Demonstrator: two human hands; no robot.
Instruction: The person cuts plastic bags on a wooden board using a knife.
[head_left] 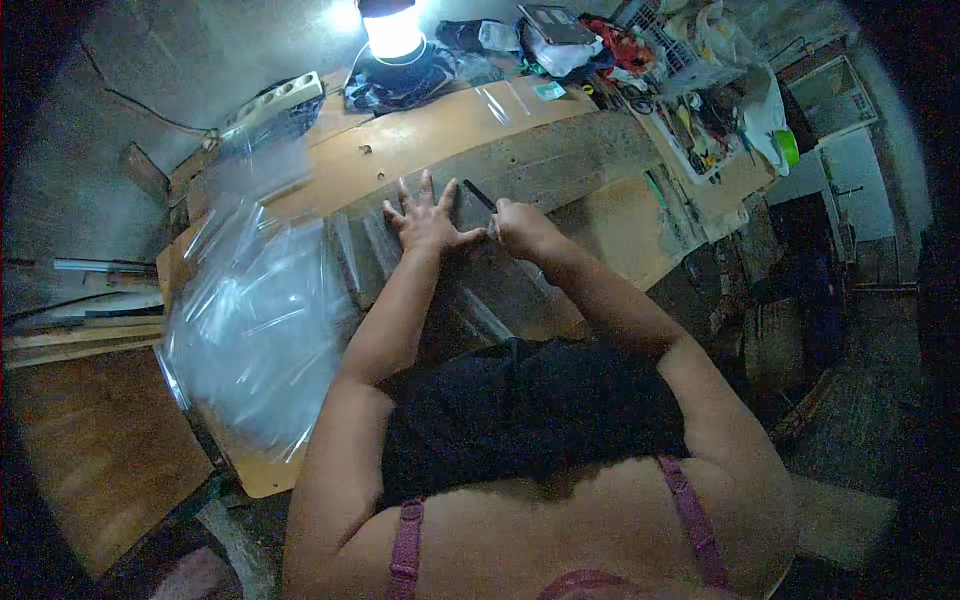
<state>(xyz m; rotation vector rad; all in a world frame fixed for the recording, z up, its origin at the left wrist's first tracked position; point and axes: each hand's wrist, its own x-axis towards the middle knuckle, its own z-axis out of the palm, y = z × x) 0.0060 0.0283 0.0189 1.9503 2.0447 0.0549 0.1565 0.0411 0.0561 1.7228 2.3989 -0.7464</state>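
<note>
Cropped pink strap (406,545), half-hidden dark tool (479,194) in right hand (523,230).

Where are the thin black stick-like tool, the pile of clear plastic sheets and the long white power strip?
Thin black stick-like tool (479,195): head view, exposed shaft.
Pile of clear plastic sheets (255,310): head view, middle of the pile.
Long white power strip (284,96): head view, middle of its upper face.

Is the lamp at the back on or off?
On. The lamp glows bright white, too bright to see inside it.
</note>
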